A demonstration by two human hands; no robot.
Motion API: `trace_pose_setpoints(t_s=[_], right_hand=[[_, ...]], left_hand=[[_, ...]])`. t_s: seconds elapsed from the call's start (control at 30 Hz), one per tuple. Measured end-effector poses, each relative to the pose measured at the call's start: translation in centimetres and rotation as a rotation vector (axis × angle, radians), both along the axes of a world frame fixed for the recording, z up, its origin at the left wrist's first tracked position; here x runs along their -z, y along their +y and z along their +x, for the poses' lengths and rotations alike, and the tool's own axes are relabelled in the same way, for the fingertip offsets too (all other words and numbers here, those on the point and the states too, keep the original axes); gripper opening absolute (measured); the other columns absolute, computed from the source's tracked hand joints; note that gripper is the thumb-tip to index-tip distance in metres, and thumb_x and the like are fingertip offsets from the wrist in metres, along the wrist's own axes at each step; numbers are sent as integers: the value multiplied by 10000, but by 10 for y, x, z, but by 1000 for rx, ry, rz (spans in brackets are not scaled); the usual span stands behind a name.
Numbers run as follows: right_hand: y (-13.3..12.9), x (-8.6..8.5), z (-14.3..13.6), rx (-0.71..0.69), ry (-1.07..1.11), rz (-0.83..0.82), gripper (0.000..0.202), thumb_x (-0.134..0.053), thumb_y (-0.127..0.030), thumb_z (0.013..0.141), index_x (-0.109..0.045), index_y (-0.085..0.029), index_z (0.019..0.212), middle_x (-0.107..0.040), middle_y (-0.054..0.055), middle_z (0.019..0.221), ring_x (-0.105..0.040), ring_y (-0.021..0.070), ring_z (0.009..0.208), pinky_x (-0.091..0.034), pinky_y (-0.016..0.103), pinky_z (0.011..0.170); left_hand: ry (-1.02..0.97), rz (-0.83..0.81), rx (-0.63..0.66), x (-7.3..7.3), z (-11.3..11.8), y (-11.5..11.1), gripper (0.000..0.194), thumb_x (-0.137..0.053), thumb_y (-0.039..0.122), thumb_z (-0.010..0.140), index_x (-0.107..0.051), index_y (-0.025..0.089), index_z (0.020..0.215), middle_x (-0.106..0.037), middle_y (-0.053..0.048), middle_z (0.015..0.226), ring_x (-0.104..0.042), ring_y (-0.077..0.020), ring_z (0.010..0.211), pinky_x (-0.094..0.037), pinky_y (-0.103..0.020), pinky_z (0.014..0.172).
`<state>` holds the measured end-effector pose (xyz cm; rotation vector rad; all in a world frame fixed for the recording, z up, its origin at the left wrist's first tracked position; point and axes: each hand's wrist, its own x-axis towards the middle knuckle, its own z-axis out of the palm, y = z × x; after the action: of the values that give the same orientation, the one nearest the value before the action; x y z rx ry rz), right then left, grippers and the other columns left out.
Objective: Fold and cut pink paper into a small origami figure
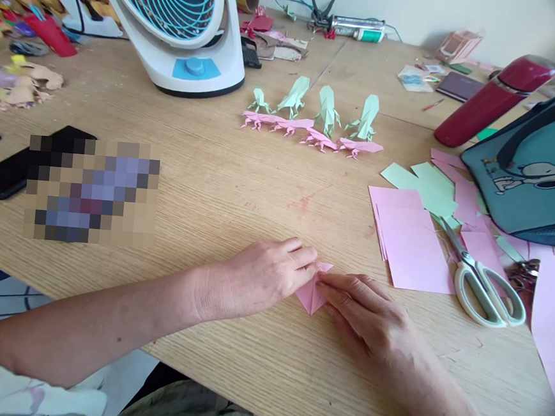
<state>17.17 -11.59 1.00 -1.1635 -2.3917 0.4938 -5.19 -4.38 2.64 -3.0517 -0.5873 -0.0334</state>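
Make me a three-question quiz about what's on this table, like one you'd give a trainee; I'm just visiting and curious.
1. True or false: the left hand and the right hand both touch the folded pink paper.
2. Which of these is nearest the right-hand edge of the flat pink sheets: (a) the fan, (b) the scissors, (c) the red flask?
3. How many green paper figures stand behind the row of pink paper figures?

Key: 1. True. 2. b, the scissors. 3. Four.
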Motion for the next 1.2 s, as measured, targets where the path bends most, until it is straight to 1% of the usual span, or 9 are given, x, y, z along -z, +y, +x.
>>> trace_pose_setpoints(t_s=[0.13,0.27,0.37,0.47,0.6,0.77,0.97,1.07,1.2], right_hand=[[-1,2,1,6,-29,17,377,-496,-92,956,-607,-181,1305,-655,127,1233,-606,256,1046,-545,435,895],[-1,0,1,7,-53,35,366,-497,-88,954,-615,-171,1291,-648,129,1268,-600,253,1051,-543,432,894],[-2,-2,0,9,-61,41,366,-480,-81,955,-621,-162,1283,-648,136,1270,-603,253,1048,-546,427,886],[-4,-3,-1,5,-72,50,373,-470,-68,949,-623,-148,1279,-645,147,1274,-603,253,1033,-547,422,872],[-5,-4,-2,1,-92,81,377,-471,-66,947,-619,-157,1281,-646,135,1276,-593,250,1016,-542,420,867],[-9,-3,-6,5,-209,133,397,-462,-53,932,-611,-164,1283,-642,129,1268,-582,268,998,-536,435,829],[-23,6,-8,50,-362,214,374,-471,-86,932,-603,-113,1281,-647,161,1221,-572,295,1016,-510,457,843],[-33,7,-6,37,-316,229,367,-459,-84,949,-589,-105,1292,-650,157,1225,-566,278,1032,-502,428,845],[-37,6,-2,51,-205,246,364,-452,-78,954,-594,-146,1282,-670,139,1165,-581,251,968,-505,410,801]], left_hand=[[-15,29,11,0,1,0,374,-450,135,975,-521,138,1343,-620,-75,1149,-559,-197,1013,-510,-290,812],[-36,19,-4,3,1,-1,390,-468,155,977,-501,142,1366,-628,-76,1151,-560,-203,1021,-518,-285,791],[-58,6,-11,6,2,-3,417,-467,167,982,-468,137,1398,-625,-83,1203,-558,-204,1060,-527,-291,824],[-98,24,22,8,2,-5,401,-432,153,992,-477,103,1387,-608,-99,1283,-560,-195,1088,-528,-294,875],[-107,54,32,8,2,-8,388,-386,133,1000,-499,82,1367,-623,-103,1290,-576,-184,1055,-545,-283,854],[-89,117,39,10,3,-12,386,-399,118,989,-504,40,1352,-639,-125,1268,-590,-202,1049,-547,-305,848],[-132,168,31,15,4,-19,363,-433,148,989,-531,80,1332,-640,-120,1282,-595,-202,1074,-496,-346,949],[-127,165,31,15,3,-20,368,-493,138,955,-548,86,1315,-608,-110,1343,-586,-205,1099,-484,-337,961],[-115,144,29,15,3,-20,378,-540,113,915,-571,81,1290,-585,-101,1381,-585,-208,1106,-485,-334,955]])
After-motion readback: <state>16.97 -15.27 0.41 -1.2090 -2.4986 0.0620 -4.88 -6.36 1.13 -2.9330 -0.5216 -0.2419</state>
